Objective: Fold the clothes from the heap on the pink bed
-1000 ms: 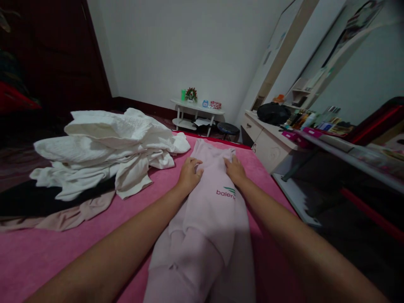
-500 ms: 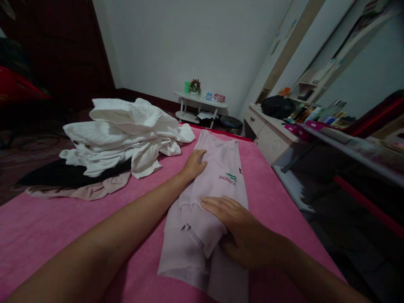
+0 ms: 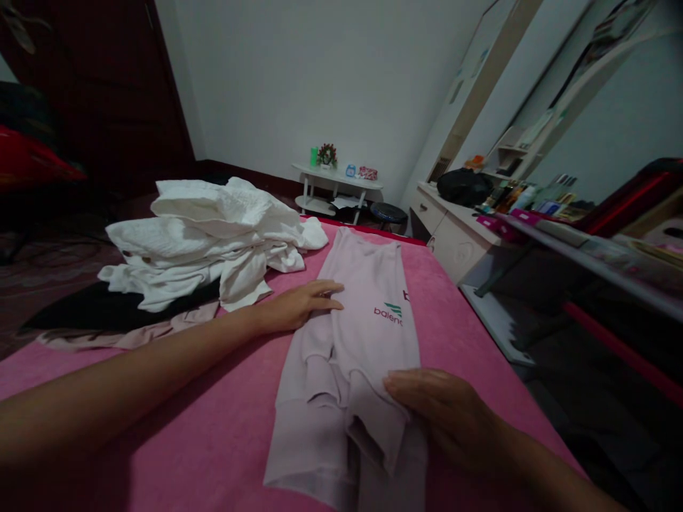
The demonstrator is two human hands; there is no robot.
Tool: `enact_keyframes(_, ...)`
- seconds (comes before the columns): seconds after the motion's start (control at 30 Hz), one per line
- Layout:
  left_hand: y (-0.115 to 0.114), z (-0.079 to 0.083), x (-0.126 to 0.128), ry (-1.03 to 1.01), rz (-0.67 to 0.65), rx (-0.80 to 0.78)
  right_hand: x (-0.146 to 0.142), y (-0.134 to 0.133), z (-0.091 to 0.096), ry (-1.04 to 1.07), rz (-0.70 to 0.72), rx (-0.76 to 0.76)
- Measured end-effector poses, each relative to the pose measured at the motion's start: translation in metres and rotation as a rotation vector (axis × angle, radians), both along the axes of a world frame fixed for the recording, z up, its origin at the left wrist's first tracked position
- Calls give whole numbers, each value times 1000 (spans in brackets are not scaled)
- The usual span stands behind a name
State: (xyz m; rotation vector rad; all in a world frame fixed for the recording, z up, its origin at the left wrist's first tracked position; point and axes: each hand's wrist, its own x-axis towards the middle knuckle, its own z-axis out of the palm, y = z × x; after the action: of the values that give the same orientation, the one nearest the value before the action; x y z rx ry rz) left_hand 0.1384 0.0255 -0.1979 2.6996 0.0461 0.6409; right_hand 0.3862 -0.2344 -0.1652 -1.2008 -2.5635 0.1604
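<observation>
A pale pink sweatshirt (image 3: 368,313) with a green and maroon logo lies folded lengthwise on the pink bed cover (image 3: 213,441). My left hand (image 3: 299,302) rests flat on the garment's left edge, fingers stretched out. My right hand (image 3: 442,416) lies flat on the near right part of the garment, over the folded-in sleeve, fingers spread and holding nothing.
A heap of white clothes (image 3: 208,235) lies at the left on black and beige garments (image 3: 107,320). A white dresser (image 3: 453,231) with a black bag and bottles stands right of the bed. A small white table (image 3: 336,188) stands by the far wall.
My right hand has drawn back from the far end of the sweatshirt to its near right part. My left hand has slid back along the left edge and flattened.
</observation>
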Motion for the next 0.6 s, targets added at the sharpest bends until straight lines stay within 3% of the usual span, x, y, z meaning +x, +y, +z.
enact_keyframes(0.17, -3, 24, -35, 193, -130, 140, 35, 4, -5, -120, -152, 6)
enact_keyframes(0.33, -3, 41, -29, 210, -243, 113, 38, 25, -11, -166, -103, 39)
enact_keyframes(0.47, -5, 42, -17, 200, -293, 52, 36, 38, -18, -181, -45, 44)
enact_keyframes(0.6, -25, 39, -19, 121, -244, -37, 25, 26, -19, 38, -94, 78)
